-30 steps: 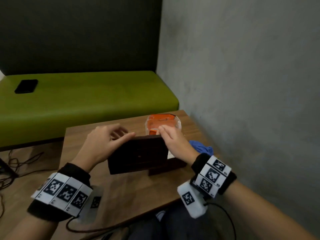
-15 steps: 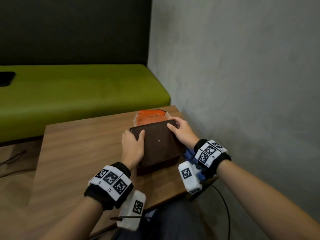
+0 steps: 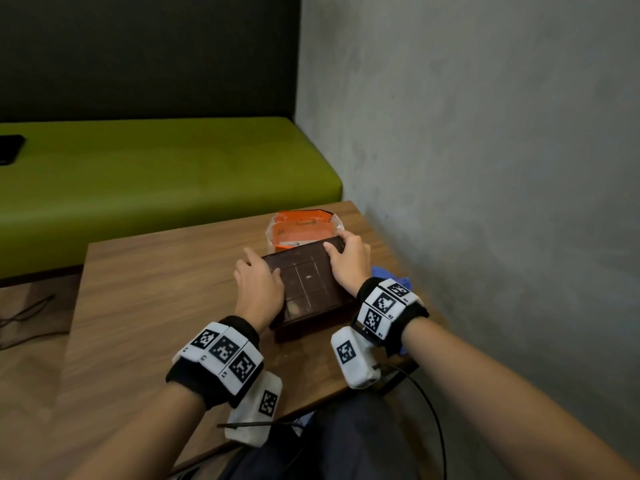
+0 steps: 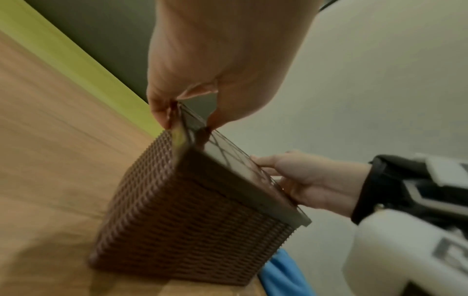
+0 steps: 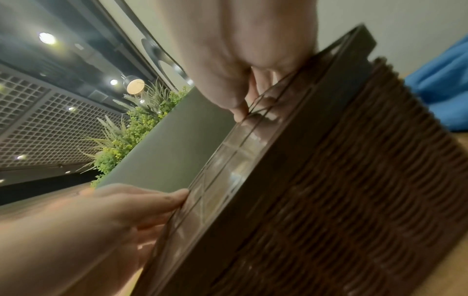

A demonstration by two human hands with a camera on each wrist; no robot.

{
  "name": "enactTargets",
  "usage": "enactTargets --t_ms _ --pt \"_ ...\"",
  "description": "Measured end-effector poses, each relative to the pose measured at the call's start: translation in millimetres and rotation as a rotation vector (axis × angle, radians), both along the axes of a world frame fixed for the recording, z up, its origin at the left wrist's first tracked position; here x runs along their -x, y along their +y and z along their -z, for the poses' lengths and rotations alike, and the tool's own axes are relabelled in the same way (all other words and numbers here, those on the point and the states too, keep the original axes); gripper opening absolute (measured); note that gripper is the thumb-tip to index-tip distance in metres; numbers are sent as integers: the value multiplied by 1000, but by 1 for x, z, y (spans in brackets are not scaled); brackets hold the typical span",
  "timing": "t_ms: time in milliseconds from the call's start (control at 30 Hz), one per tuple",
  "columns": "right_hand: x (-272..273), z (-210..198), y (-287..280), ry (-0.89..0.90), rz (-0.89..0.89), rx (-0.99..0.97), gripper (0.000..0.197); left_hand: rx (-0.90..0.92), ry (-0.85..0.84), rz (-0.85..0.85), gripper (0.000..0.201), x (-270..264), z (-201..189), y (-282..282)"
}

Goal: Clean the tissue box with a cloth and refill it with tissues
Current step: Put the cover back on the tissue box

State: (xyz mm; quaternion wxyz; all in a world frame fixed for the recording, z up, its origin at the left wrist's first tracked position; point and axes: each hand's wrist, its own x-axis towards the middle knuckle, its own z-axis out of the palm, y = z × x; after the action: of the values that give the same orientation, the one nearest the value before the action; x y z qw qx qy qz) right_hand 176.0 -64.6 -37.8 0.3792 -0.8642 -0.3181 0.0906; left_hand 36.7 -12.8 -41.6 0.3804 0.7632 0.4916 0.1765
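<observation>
A person's left hand and right hand clasp a dark brown woven-pattern plastic tissue box standing on a wood-grain table, near the table's 2 o'clock corner beside a grey wall. The box appears to rest with its smooth ribbed panel facing up; whether that panel is the base or the lid cannot be told. The left hand's fingers curl over the panel's 9 o'clock edge, the thumb lying on top and the fingertips pinching the rim, as the left wrist view shows. The right hand's fingers wrap the 2 o'clock corner with the thumb pressed onto the panel. Both hands are closed on the box and neither holds anything else.

At the box's 12 o'clock, touching or just behind it, sits an orange plastic-wrapped pack of tissues, its top seemingly opened. At the box's 3 o'clock, partly hidden by the right wrist, a crumpled blue cloth lies on the table, in nobody's grasp.

Progress is hard to judge: the cloth lying aside suggests that wiping is either over or has not begun, and the pack outside the box suggests refilling may remain. The panel probably has to be taken off before tissues go in
</observation>
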Motion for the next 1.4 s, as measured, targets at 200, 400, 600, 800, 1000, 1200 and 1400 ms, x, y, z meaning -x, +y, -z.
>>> enactTargets --t_ms 200,400,600,800,1000,1200,1400 --pt "-10 -2 -4 33 47 16 34 -60 -162 -42 70 -3 5 -1" --pt "-15 3 -14 45 116 0 29 -32 -263 -130 50 -9 1 3" --pt "-3 -6 -14 -142 42 88 33 12 -461 -238 37 1 -1 6" --pt "10 -12 -9 -275 -18 261 36 17 -450 -257 39 3 0 9" --pt "14 -9 -7 -385 -73 355 33 14 -423 -268 39 6 4 13" --pt "21 -6 -8 -335 -39 302 39 36 -404 -317 41 8 7 18" --pt "14 1 -11 35 5 151 42 101 -404 -304 40 10 7 24"
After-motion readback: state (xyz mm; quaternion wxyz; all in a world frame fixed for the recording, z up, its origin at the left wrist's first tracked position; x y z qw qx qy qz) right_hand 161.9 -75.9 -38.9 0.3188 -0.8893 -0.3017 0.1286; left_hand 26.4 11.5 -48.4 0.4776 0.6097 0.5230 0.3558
